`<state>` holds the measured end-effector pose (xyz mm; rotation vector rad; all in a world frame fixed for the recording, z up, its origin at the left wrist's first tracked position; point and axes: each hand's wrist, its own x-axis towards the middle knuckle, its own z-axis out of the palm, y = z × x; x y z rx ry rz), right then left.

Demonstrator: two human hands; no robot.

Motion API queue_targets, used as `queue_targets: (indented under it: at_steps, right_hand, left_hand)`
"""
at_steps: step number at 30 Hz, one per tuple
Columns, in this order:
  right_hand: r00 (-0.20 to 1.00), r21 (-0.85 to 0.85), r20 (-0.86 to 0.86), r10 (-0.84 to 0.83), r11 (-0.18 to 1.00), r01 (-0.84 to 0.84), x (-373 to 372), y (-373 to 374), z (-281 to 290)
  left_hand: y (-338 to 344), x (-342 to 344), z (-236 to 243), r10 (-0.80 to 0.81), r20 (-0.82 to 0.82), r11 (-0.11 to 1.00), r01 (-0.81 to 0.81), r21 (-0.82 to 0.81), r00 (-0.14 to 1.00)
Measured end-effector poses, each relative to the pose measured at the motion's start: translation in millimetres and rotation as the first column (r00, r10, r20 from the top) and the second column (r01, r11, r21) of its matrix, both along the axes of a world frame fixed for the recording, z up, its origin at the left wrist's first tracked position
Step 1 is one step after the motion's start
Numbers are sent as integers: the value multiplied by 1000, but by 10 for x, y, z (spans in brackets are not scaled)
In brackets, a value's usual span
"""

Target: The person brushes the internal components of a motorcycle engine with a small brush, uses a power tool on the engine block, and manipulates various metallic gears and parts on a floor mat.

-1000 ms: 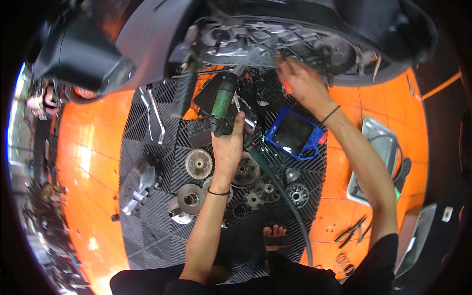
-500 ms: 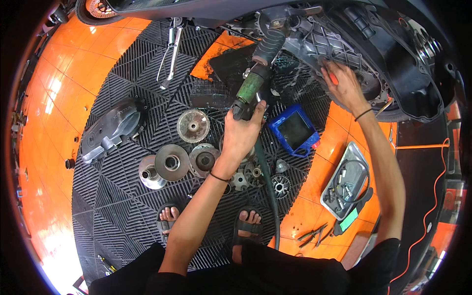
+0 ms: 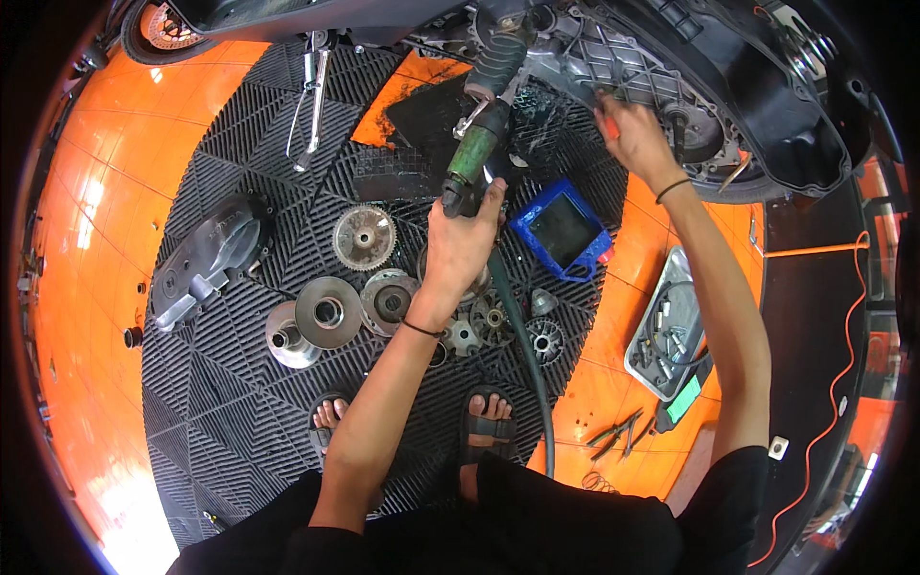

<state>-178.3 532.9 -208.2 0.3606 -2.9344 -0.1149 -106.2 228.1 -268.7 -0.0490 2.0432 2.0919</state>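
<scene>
My left hand [image 3: 462, 240] is closed round a green-and-black hand-held gun [image 3: 471, 153] with a dark hose trailing from it; the gun points up toward the underside of the scooter. Its upper end is near a ribbed black boot [image 3: 498, 59]. My right hand [image 3: 634, 142] is closed on a small red-handled tool [image 3: 610, 127], its working end hard to make out, at the lower edge of the opened, ribbed metal engine casing [image 3: 609, 59]. Below the gun a blue-framed dark panel [image 3: 563, 230] lies on the black mat [image 3: 220, 383].
Gears and discs [image 3: 364, 238] lie below my hands. A black cover [image 3: 213, 257] is at left, a steel tray of small parts [image 3: 661, 326] and pliers [image 3: 613, 436] at right on orange tiles [image 3: 105, 287]. Long metal tools [image 3: 316, 105] lie at upper left. An orange cord [image 3: 834, 422] runs along the right.
Since a second ago the view has swung, showing more floor, my feet and the right side. Both hands keep their holds; my right hand is still at the casing, shifted slightly along it.
</scene>
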Motion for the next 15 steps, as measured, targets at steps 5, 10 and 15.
queue_targets:
  at_steps: [5, 10, 15]
  right_hand:
    - [995, 208, 91, 28, 977, -46, 59, -116, 344]
    - [997, 234, 21, 80, 969, -82, 122, -123, 77]
    - [1000, 104, 14, 15, 994, -16, 44, -156, 186]
  left_hand:
    - [-119, -4, -40, 7, -40, 999, -9, -43, 999]
    - [106, 54, 43, -7, 26, 1000, 7, 4, 1000]
    - [196, 49, 82, -12, 6, 998, 11, 54, 1000]
